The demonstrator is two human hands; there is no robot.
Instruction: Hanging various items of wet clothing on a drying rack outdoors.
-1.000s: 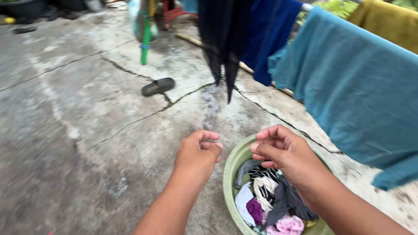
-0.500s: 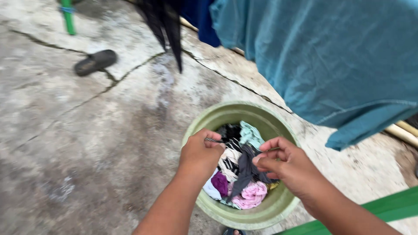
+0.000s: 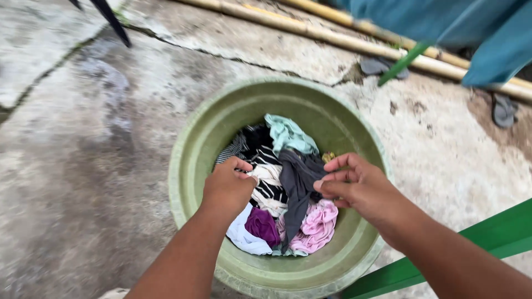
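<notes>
Green plastic basin (image 3: 191, 166) on cracked concrete floor (image 3: 83, 166), damp clothes heaped inside. Head view: left hand (image 3: 227, 185) curled narrow on the striped garment (image 3: 269, 185), fingertips hidden in the cloth. Right hand (image 3: 354, 185) hovers over the grey garment (image 3: 299, 182), fingers half-spread, holding nothing. Teal cloth (image 3: 443, 22) overhead cut off by the frame. Against half a second ago, the basin looms larger and both hands sit lower into it.
</notes>
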